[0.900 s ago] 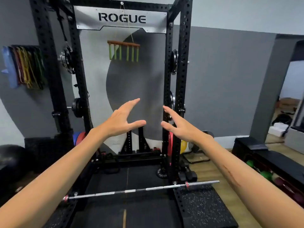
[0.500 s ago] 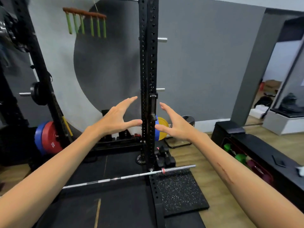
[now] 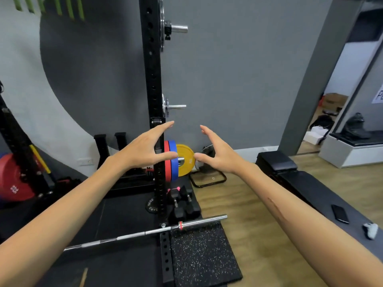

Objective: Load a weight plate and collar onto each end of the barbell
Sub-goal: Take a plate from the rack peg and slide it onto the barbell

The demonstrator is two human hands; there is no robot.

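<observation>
A bare steel barbell point(image 3: 145, 233) lies on the black floor mat, its right sleeve point(image 3: 204, 221) sticking out past the black rack upright point(image 3: 154, 100). Nothing sits on that sleeve. Behind the upright, low on a storage peg, hang a red plate point(image 3: 167, 172), a blue plate point(image 3: 173, 162) and a smaller yellow plate point(image 3: 186, 162). My left hand point(image 3: 143, 150) and my right hand point(image 3: 217, 152) are stretched out in front of these plates, both open and empty, fingers spread, thumbs toward each other. The left thumb overlaps the blue plate in the view. I see no collar.
Dumbbells point(image 3: 182, 201) lie at the upright's foot. A speckled rubber mat point(image 3: 201, 253) lies under the bar's right end. A black bench point(image 3: 310, 187) with a phone point(image 3: 339, 213) runs along the right. More red plates point(image 3: 14, 179) rest at the left. Steel plates hang on upper pegs point(image 3: 176, 106).
The view has swung right and moved closer to the right upright. The coloured plates behind it now show between my hands. Both hands stay open and empty.
</observation>
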